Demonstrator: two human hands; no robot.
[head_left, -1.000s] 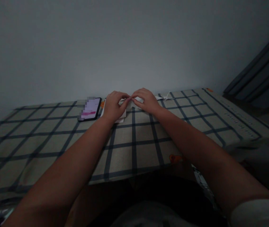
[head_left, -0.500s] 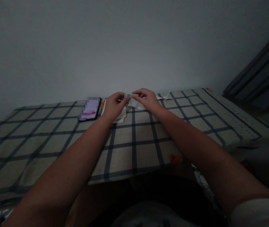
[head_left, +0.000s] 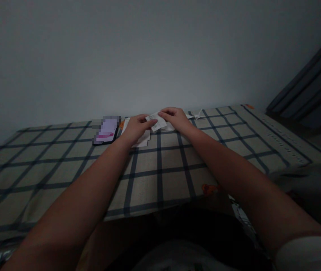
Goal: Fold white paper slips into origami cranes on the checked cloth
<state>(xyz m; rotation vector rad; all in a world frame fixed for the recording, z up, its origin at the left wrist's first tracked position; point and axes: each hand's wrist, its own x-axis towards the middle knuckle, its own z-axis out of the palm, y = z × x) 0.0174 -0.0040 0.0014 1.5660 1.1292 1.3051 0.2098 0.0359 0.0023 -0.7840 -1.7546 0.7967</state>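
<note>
Between my hands is a small piece of white paper (head_left: 157, 122) with faint print on it, tilted above the table. My left hand (head_left: 138, 128) pinches its left side, thumb on top. At its upper right, my right hand (head_left: 176, 117) grips the edge between thumb and fingers. Under and beside my left hand lie white paper sheets (head_left: 143, 141). A folded white paper shape with pointed ends (head_left: 199, 115) rests just right of my right hand.
A phone (head_left: 106, 130) with a lit, partly blurred screen lies to the left of the papers. The checked tablecloth (head_left: 174, 184) covers the table, which meets a plain wall (head_left: 160, 56) at the back. A dark curtain (head_left: 310, 75) hangs at the right.
The paper between my hands has turned so that more of its flat, printed face shows. My left hand has shifted slightly down and left; my right hand has barely moved.
</note>
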